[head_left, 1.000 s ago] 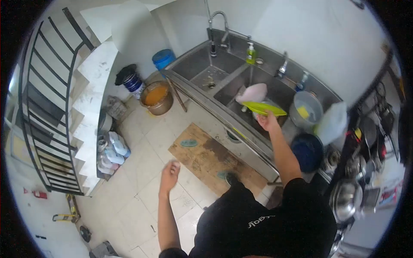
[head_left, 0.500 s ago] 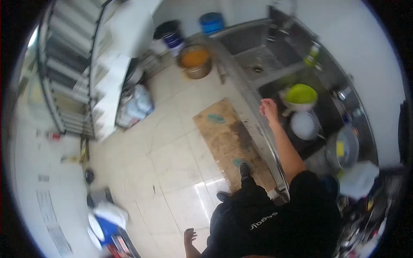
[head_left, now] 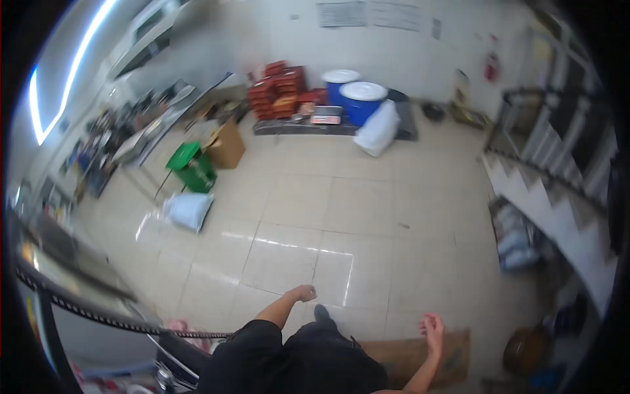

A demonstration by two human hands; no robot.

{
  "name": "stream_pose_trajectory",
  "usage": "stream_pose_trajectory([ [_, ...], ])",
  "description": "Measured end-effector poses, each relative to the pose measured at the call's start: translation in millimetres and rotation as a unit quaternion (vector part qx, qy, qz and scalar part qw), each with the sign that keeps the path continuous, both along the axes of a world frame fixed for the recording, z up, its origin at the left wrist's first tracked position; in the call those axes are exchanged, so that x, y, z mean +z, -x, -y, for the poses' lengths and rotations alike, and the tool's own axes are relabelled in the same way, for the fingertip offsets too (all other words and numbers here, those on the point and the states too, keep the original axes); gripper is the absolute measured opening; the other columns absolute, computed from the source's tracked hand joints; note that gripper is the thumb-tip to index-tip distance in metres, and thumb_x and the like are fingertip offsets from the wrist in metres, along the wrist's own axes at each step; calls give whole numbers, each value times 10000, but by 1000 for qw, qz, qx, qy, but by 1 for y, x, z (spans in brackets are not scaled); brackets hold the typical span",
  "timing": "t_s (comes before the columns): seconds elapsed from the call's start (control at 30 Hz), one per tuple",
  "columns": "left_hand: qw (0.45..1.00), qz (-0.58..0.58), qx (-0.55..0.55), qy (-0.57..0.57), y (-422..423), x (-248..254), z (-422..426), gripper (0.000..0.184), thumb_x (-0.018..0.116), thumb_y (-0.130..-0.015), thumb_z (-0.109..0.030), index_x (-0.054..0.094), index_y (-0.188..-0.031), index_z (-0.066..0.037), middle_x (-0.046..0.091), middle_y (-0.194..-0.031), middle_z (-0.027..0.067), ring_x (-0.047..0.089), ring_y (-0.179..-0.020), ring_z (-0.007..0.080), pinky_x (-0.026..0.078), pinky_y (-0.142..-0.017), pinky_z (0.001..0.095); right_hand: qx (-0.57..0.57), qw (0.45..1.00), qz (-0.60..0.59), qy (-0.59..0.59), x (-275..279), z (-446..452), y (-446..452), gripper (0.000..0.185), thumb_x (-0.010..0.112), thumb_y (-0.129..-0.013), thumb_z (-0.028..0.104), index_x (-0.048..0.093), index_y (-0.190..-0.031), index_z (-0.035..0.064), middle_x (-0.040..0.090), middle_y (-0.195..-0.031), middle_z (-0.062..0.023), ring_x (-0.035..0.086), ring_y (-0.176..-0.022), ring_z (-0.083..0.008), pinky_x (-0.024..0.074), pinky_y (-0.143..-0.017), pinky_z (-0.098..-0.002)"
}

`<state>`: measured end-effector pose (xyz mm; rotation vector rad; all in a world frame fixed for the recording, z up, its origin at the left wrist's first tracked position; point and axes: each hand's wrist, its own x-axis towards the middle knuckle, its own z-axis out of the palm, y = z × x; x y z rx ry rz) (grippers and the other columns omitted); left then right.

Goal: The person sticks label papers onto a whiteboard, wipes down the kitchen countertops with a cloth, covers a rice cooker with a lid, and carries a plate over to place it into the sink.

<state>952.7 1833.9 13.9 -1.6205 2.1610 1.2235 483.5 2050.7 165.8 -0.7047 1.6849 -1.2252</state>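
My left hand [head_left: 303, 293] is held out in front of my body over the tiled floor [head_left: 354, 203]. Its fingers curl loosely, slightly blurred, and nothing shows in them. My right hand [head_left: 433, 326] hangs at my other side with its fingers partly apart, holding nothing. Below that hand lies a brown cardboard mat [head_left: 453, 348] on the floor. One dark shoe [head_left: 323, 315] shows beneath me, between the two hands.
A green bin [head_left: 192, 167], a cardboard box [head_left: 226, 146] and a pale sack [head_left: 188, 210] stand to the left. By the far wall are red boxes [head_left: 279, 92], blue drums [head_left: 363, 105] and a white bag [head_left: 378, 129]. A staircase [head_left: 545, 190] rises on the right.
I have turned left, away from the sink with its bowls, and the room now lies ahead. My right hand has come away from beside the sink's edge.
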Motion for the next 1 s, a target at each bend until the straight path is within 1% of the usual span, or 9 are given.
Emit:
stream_pose_trajectory([
  [0.1,985,24,148,-82,-73,47,17,362,560,-805,-313,650,-1008,-27,680,-904,181,668,-736,270,530,-719,388,13,999,-3,-39,6,82,-41,155,521,-929,140,578,-1047,57,589,-797,-42,561,-662,-114,449,-542,-242],
  [0.37,841,6,541,3,-267,-17,7,365,517,-777,-271,650,-970,9,656,-977,245,642,-908,374,504,-829,434,300,922,-147,-195,-74,294,-128,172,529,-932,201,573,-1024,63,622,-750,-94,614,-604,-170,493,-489,-293],
  [0.67,857,-12,493,-150,-291,-101,-125,412,468,-811,-344,670,-685,-9,648,-636,158,658,-630,274,521,-628,424,450,812,-154,-338,-158,493,-274,164,550,-902,156,557,-965,5,608,-697,-119,601,-537,-194,472,-430,-312],
  [0.7,811,-44,545,-209,-289,-120,-142,454,487,-832,-383,676,-683,1,644,-655,188,646,-619,263,517,-625,426,457,805,-158,-343,-162,518,-289,164,551,-901,156,557,-963,4,608,-696,-120,601,-536,-196,472,-429,-314],
  [0.73,834,-28,481,-270,-288,-136,-154,426,508,-890,-390,660,-961,1,675,-877,153,659,-755,270,522,-728,442,465,798,-163,-346,-167,543,-305,165,552,-899,156,557,-961,3,609,-694,-121,601,-535,-197,472,-428,-315],
  [0.8,700,-99,620,-341,-274,-133,-162,416,529,-881,-374,662,-996,3,677,-878,169,656,-685,237,522,-607,390,480,784,-173,-354,-175,599,-333,167,555,-896,155,557,-958,0,610,-690,-124,602,-533,-199,472,-426,-318],
  [0.9,877,-207,429,59,-259,-113,-173,346,559,-894,-282,594,-1128,-30,670,-889,127,652,-680,211,521,-590,320,504,763,-202,-351,-189,695,-381,169,559,-892,154,557,-954,-4,611,-685,-127,603,-530,-203,473,-422,-322],
  [0.93,850,-212,481,14,-254,-107,-154,344,559,-895,-282,594,-1127,-31,669,-890,126,652,-682,211,521,-591,321,514,756,-213,-345,-194,729,-403,170,561,-890,154,558,-952,-5,611,-684,-128,603,-528,-204,473,-421,-323],
  [1.0,694,-193,671,-176,-252,-100,-106,342,559,-895,-281,592,-1126,-31,669,-893,126,652,-687,213,521,-593,322,540,743,-231,-321,-220,796,-456,172,563,-887,153,558,-949,-7,612,-680,-130,604,-526,-207,473,-419,-326],
])
